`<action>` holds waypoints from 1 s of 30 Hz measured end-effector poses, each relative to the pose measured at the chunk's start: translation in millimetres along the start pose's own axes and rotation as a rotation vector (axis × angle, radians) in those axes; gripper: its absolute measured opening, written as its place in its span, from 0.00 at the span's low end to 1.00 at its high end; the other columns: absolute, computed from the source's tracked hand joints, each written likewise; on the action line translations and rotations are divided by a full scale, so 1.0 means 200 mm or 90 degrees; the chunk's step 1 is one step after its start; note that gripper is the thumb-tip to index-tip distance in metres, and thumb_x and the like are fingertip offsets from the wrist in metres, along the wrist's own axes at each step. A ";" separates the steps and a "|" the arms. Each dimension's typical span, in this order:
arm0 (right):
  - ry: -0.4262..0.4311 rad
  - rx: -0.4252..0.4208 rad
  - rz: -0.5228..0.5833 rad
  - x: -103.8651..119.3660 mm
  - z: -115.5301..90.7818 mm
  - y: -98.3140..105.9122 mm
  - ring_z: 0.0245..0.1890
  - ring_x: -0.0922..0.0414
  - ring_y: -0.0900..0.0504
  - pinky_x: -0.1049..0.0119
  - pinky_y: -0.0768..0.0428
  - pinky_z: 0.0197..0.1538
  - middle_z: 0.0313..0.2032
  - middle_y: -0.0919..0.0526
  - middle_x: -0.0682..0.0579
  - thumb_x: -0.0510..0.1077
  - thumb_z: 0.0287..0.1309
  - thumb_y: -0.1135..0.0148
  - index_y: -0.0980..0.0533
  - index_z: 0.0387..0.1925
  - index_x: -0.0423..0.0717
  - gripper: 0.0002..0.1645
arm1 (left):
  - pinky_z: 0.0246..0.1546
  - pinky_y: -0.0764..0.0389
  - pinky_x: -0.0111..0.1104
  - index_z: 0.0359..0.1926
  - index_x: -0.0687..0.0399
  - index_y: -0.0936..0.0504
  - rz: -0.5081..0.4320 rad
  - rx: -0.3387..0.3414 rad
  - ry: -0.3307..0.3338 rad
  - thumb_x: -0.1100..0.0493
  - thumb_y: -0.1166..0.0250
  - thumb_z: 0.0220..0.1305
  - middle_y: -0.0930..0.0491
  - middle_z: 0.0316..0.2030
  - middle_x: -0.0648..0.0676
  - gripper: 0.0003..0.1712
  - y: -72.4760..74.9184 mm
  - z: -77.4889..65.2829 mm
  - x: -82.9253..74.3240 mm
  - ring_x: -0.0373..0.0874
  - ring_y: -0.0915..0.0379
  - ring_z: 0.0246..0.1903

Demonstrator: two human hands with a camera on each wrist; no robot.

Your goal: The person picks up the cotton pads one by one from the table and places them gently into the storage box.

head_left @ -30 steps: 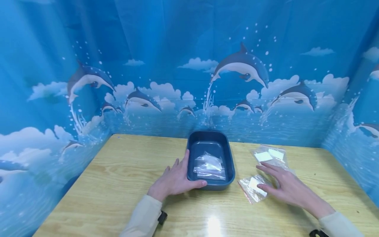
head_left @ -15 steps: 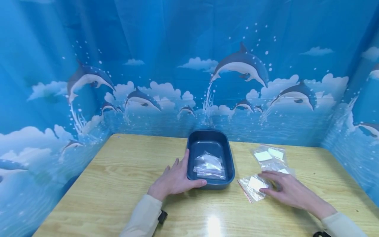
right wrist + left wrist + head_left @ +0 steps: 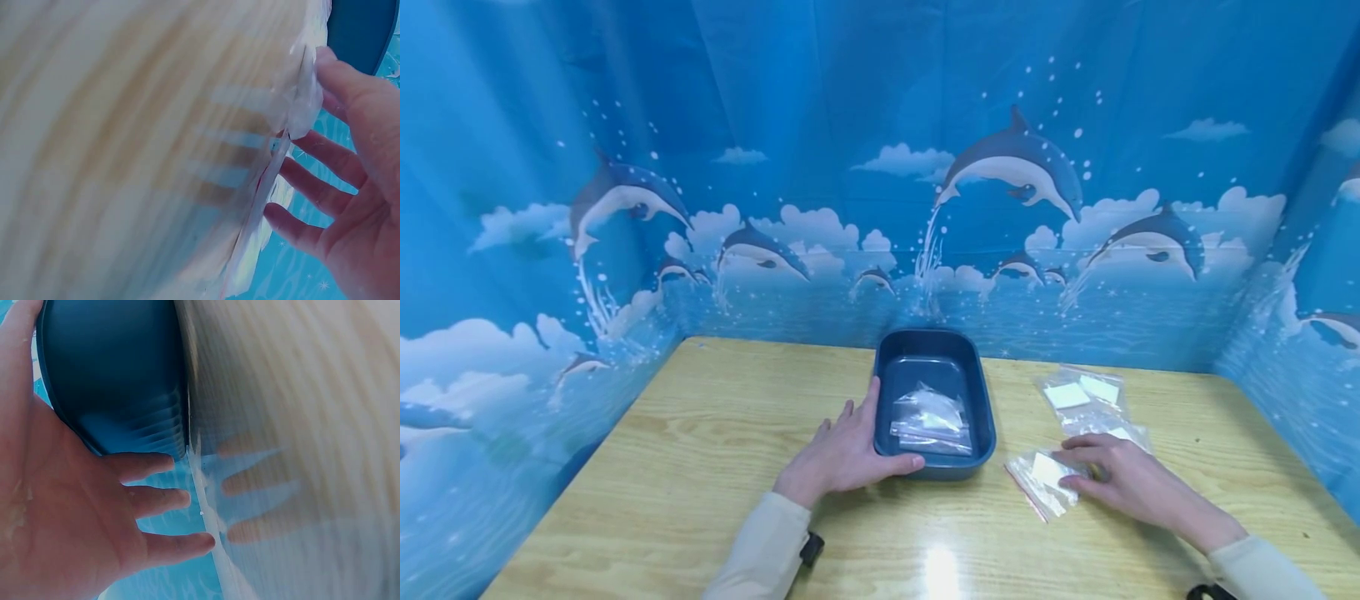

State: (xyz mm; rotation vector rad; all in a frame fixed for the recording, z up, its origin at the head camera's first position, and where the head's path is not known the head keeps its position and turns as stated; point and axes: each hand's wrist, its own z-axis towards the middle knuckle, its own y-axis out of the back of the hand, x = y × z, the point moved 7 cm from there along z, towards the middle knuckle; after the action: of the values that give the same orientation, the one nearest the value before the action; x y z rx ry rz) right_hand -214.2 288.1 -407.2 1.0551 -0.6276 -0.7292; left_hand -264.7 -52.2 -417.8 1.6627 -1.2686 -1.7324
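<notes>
A dark blue plastic tray (image 3: pixel 982 392) stands at the table's middle back, with clear zip-lock bags (image 3: pixel 931 423) lying inside. My left hand (image 3: pixel 842 454) rests against its left side, thumb along the near rim. In the left wrist view the fingers of that hand are straight and spread beside the tray wall (image 3: pixel 119 375). Right of the tray, my right hand (image 3: pixel 1123 479) pinches the right edge of a small zip-lock bag (image 3: pixel 1047 479) holding a white piece, between thumb and fingers. The right wrist view shows the thumb against the clear bag (image 3: pixel 304 103).
Behind the right hand, more zip-lock bags (image 3: pixel 1086 393) with white pieces lie overlapping on the wooden table (image 3: pixel 737 417). A blue dolphin-print curtain (image 3: pixel 820 208) hangs behind the table and along both sides.
My right thumb and fingers have closed in on the near bag, and the bag has tilted and turned slightly. The left hand and the tray have stayed in place.
</notes>
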 end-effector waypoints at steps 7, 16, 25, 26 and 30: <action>0.033 -0.049 0.040 -0.01 0.01 0.00 0.38 0.51 0.12 0.62 0.12 0.40 0.41 0.10 0.51 0.41 0.43 0.19 0.10 0.37 0.53 0.15 | 0.76 0.52 0.68 0.83 0.44 0.69 0.001 0.000 0.001 0.17 0.35 0.49 0.51 0.81 0.59 0.77 0.00 0.00 0.00 0.65 0.57 0.80; 0.054 -0.083 0.068 -0.01 0.02 0.00 0.37 0.57 0.13 0.90 0.27 0.49 0.37 0.11 0.56 0.34 0.37 0.19 0.11 0.32 0.54 0.17 | 0.76 0.51 0.67 0.83 0.44 0.69 0.003 0.000 0.002 0.17 0.35 0.49 0.51 0.82 0.58 0.77 0.00 0.00 0.00 0.65 0.56 0.80; 0.029 -0.069 0.064 0.00 0.04 0.01 0.38 0.56 0.12 0.81 0.19 0.46 0.38 0.10 0.57 0.34 0.40 0.20 0.13 0.32 0.58 0.18 | 0.76 0.51 0.68 0.83 0.44 0.69 0.006 0.000 0.003 0.17 0.35 0.49 0.51 0.81 0.58 0.77 0.00 0.00 0.00 0.65 0.57 0.80; 0.030 -0.075 0.057 0.00 0.04 0.01 0.38 0.55 0.12 0.79 0.18 0.46 0.38 0.10 0.57 0.34 0.39 0.20 0.13 0.32 0.58 0.18 | 0.76 0.51 0.68 0.83 0.44 0.69 0.006 0.000 0.003 0.17 0.35 0.49 0.51 0.82 0.58 0.77 0.00 0.00 0.00 0.65 0.57 0.80; 0.040 -0.107 0.035 0.01 0.06 0.04 0.38 0.53 0.11 0.80 0.18 0.48 0.38 0.09 0.55 0.33 0.36 0.20 0.14 0.31 0.57 0.19 | 0.76 0.51 0.68 0.83 0.44 0.69 0.008 0.002 0.002 0.17 0.35 0.50 0.52 0.82 0.57 0.77 0.00 0.00 0.00 0.65 0.57 0.80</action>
State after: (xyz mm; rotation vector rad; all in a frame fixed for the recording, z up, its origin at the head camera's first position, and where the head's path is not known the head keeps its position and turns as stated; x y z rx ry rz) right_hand -220.3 282.7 -396.1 0.8983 -0.5300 -0.6863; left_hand -265.4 -51.9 -418.9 1.6555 -1.2775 -1.7206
